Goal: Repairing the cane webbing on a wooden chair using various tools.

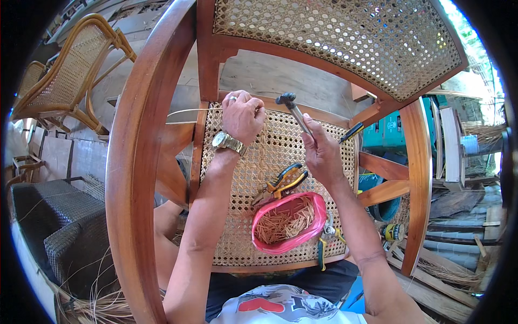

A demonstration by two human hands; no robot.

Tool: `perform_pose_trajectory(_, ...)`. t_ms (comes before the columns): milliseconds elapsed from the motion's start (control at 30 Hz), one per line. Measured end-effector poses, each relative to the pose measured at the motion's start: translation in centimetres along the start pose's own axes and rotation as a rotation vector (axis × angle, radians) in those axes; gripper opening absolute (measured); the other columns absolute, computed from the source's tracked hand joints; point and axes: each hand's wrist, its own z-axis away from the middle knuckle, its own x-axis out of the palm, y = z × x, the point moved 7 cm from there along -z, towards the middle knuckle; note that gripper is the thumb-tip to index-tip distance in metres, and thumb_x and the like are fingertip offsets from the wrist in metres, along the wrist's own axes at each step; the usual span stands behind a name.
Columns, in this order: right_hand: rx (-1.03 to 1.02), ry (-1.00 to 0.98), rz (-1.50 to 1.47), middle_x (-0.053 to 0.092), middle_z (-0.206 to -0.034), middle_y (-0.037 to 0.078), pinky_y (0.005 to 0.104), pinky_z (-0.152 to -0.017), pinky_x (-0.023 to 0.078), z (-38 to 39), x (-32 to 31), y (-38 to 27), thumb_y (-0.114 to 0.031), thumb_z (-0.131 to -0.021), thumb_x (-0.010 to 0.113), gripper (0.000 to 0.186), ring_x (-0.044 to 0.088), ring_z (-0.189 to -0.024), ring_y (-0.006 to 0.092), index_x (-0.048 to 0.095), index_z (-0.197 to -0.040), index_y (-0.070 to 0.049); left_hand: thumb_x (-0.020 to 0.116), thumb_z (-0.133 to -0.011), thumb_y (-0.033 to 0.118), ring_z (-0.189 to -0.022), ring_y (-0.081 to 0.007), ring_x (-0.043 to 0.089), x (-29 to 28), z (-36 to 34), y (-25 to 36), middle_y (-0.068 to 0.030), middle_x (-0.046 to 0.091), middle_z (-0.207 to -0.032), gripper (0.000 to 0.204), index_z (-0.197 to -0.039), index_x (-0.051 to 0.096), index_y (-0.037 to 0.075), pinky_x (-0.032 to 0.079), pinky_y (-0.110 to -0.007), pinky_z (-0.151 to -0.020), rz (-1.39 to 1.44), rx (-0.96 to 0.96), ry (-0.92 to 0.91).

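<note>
A wooden armchair's woven cane seat [226,232] lies before me. My left hand [243,117] is closed at the seat's far edge, fingertips pinched together; what they hold is hidden. A thin cane strand [189,110] runs to it from the left. My right hand [324,154] grips a hammer [298,116] by its handle, the dark head raised beside the left hand, apart from it. Between my forearms, yellow-and-black pliers [285,183] lie on the seat. Nearer stands a pink pouch [318,218] full of short wooden pegs [278,224]. A second pair of pliers [329,231] lies at its right.
The cane backrest [334,38] rises beyond the seat, and a thick wooden armrest [132,162] curves along the left. Another cane chair [70,75] stands at the far left. On the right are a green crate [388,129], a small tin [394,232] and wooden boards [442,302].
</note>
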Motion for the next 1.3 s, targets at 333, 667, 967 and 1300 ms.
perform_pose_trajectory(333,0.167,-0.101,-0.019,0.069,-0.100,0.025,0.0477,-0.074,0.054,0.2,1.0,1.4,-0.010,-0.100,0.061,0.039,0.070,-0.085,0.0410,0.057,-0.139,-0.008,0.076,-0.078,0.015,-0.104,-0.0291,0.063,0.0,0.2,-0.1,-0.0038,0.067,-0.087,0.005,-0.082,0.074,0.014,0.045,-0.045,-0.097,-0.004,-0.005,0.007)
perform_pose_trajectory(667,0.200,-0.117,0.026,0.065,-0.087,0.023,0.0485,-0.067,0.051,-0.5,0.1,0.9,-0.007,-0.100,0.059,0.040,0.068,-0.078,0.0387,0.054,-0.140,-0.009,0.076,-0.078,0.015,-0.106,-0.0284,0.063,-0.1,0.1,-0.1,-0.0041,0.068,-0.089,0.005,-0.082,0.073,0.012,0.045,-0.045,-0.098,0.015,-0.009,0.014)
perform_pose_trajectory(967,0.189,-0.161,-0.012,0.069,-0.101,0.025,0.0482,-0.077,0.054,-0.7,0.8,0.9,-0.009,-0.100,0.058,0.038,0.069,-0.088,0.0434,0.056,-0.138,-0.008,0.074,-0.080,0.015,-0.105,-0.0273,0.063,-0.3,-0.1,0.2,-0.0037,0.069,-0.091,0.008,-0.088,0.073,0.013,0.043,-0.045,-0.100,0.017,0.009,-0.013)
perform_pose_trajectory(1300,0.164,-0.102,0.000,0.069,-0.103,0.025,0.0477,-0.079,0.054,-0.5,1.1,0.8,-0.010,-0.101,0.058,0.038,0.069,-0.091,0.0418,0.056,-0.139,-0.007,0.070,-0.082,0.011,-0.109,-0.0287,0.062,-0.3,-0.1,0.4,-0.0057,0.069,-0.105,0.014,-0.097,0.072,0.011,0.043,-0.047,-0.101,0.054,0.057,-0.012)
